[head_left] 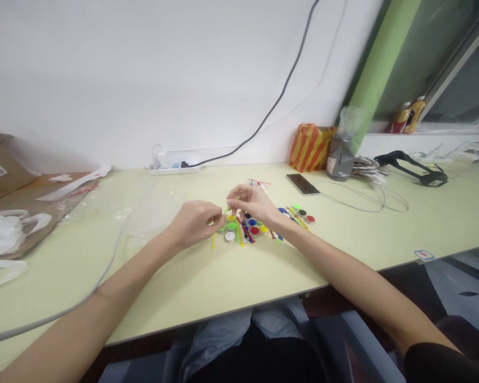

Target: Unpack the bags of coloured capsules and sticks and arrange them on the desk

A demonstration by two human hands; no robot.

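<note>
pale worktop (183,287), cluttered both ends | left hand (199,222), grip closed | right hand (250,202), grip closed, just beside left | phone (302,184) lying flat, right of hands | sticks (246,231), coloured discs (254,231) loose near hands | thin green piece (225,210) pinched between both hands' fingertips, above worktop

A thin, bright green piece (226,209) is pinched between the left hand (197,223) and right hand (252,205), slanting up toward the right. Just below lies a cluster of round, clear-sided pieces with coloured tops, including a white-topped one (230,237) nearest and a red-topped one (255,230) to its right. Slim coloured sticks (246,232) lie among them; a yellow stick (213,241) lies at the left edge.
</note>
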